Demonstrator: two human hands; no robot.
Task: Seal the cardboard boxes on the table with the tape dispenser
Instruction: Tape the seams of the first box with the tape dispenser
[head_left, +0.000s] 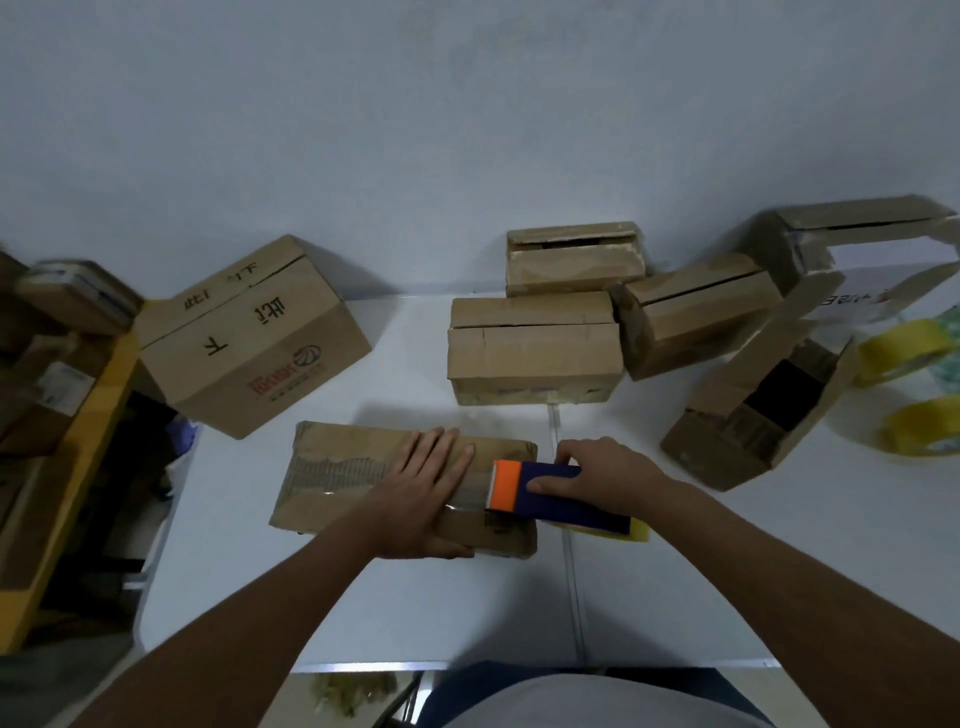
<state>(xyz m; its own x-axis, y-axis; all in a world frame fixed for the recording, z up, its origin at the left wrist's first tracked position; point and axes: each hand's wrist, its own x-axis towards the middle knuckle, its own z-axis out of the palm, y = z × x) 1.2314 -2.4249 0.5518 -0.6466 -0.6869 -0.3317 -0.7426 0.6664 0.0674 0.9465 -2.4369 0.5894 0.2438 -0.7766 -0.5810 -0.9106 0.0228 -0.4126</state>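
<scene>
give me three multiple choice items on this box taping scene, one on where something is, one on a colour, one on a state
1. Where does the left hand rest?
A. flat on the near flat box
B. on the large printed box
C. on a yellow tape roll

2. What colour is the front end of the tape dispenser?
A. green
B. orange
C. white

3. What state is the box at the right, beside the tape rolls, in?
A. taped shut
C. crushed flat
B. open, flaps apart

Answers:
1. A: its straight fingers lie on the flat box nearest the person.
2. B: an orange band fronts the dark blue body, which the right hand grips.
3. B: its flaps stand apart and the dark inside shows.
</scene>
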